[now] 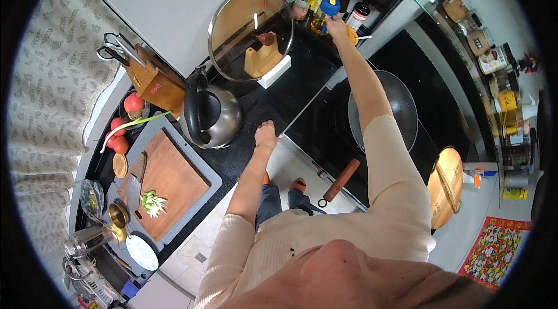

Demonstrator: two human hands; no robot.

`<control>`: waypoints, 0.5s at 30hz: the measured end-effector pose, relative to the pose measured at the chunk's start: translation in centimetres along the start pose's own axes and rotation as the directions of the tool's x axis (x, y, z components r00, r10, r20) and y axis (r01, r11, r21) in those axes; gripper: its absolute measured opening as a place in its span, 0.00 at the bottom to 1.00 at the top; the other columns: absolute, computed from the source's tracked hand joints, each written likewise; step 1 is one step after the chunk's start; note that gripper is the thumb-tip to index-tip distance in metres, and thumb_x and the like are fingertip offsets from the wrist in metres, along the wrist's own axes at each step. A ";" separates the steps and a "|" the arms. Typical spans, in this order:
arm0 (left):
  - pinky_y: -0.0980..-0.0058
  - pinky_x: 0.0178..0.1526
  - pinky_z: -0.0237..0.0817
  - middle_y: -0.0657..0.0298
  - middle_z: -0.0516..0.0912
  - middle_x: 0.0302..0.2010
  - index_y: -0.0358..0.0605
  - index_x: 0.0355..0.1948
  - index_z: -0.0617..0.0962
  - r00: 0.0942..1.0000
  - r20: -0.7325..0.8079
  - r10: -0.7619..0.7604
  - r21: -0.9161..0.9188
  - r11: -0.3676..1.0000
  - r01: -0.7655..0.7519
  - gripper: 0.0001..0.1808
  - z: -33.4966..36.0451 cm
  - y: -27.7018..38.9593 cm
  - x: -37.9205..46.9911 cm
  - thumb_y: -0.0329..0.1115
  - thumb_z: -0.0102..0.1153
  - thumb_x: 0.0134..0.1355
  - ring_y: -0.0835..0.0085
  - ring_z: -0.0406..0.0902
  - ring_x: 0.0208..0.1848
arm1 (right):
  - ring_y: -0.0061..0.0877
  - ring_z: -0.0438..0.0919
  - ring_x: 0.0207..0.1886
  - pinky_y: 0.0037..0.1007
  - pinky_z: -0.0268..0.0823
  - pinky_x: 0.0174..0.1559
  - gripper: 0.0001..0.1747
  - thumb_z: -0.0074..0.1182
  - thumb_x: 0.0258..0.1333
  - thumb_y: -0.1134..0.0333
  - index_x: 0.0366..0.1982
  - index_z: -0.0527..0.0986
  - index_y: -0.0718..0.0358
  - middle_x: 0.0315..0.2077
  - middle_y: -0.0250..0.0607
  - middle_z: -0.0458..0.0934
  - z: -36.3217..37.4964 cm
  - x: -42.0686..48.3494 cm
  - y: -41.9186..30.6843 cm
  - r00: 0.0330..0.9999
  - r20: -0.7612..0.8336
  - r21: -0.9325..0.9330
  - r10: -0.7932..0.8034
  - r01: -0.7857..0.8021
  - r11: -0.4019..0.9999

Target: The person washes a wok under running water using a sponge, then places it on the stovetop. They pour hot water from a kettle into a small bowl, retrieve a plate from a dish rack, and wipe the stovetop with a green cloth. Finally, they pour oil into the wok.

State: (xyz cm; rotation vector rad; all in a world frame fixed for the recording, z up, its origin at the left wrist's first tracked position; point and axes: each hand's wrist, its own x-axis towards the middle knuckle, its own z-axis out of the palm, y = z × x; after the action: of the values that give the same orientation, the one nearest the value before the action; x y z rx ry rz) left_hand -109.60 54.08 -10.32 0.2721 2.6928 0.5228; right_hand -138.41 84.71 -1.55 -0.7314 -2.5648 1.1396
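My right hand (336, 26) reaches to the back of the counter, its fingers around the blue handle of a blue-topped oil dispenser (330, 6) with a yellow cap. Bottles stand close about it; the dispenser's lower part is partly hidden. My left hand (266, 136) is at the counter's front edge, fingers curled and nothing seen in them. Beside it stands a steel kettle (226, 108) with a black handle. Below my right forearm sits a dark wok (399, 99) on the black cooktop (318, 121), its wooden handle (342, 181) towards me.
A wooden cutting board (178, 178) holds a cleaver (134, 187) and cut scallions (153, 204). Tomatoes (120, 145) and a knife block (159, 86) stand behind. A glass lid (235, 43) leans upright at the back. A wooden lid (444, 187) is at the right.
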 end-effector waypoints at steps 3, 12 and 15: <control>0.68 0.47 0.71 0.49 0.78 0.41 0.36 0.38 0.73 1.000 0.004 -0.028 0.001 1.000 0.028 0.31 -0.2 0.3 -0.2 0.39 0.75 0.34 0.56 0.77 0.44 | 0.40 0.70 0.54 0.34 0.64 0.52 0.34 0.47 0.54 0.48 0.53 0.67 0.69 0.52 0.53 0.70 1.5 1.4 -0.2 0.982 0.042 0.239 0.183 -0.188 0.953; 0.70 0.46 0.72 0.53 0.78 0.41 0.39 0.40 0.73 0.998 0.024 -0.059 0.013 0.998 0.059 0.32 -0.3 0.5 0.0 0.38 0.75 0.34 0.59 0.78 0.45 | 0.20 0.77 0.29 0.20 0.67 0.27 0.11 0.47 0.56 0.61 0.25 0.71 0.60 0.22 0.32 0.75 1.8 0.1 -1.5 0.959 0.136 0.682 0.250 -0.273 0.678; 0.68 0.47 0.71 0.49 0.78 0.40 0.37 0.38 0.73 0.999 0.019 -0.038 0.003 0.999 0.037 0.32 -0.2 0.3 0.1 0.39 0.75 0.33 0.56 0.78 0.43 | 0.21 0.76 0.29 0.19 0.63 0.24 0.10 0.46 0.56 0.62 0.25 0.71 0.59 0.23 0.32 0.73 -0.4 -1.9 -3.0 0.981 0.138 0.734 0.138 -0.195 0.650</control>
State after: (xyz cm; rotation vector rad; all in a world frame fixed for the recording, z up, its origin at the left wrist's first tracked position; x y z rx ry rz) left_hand -109.76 54.30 -10.04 0.2256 2.6750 0.5034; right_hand -137.70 82.25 0.85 -0.7061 -1.7829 2.1089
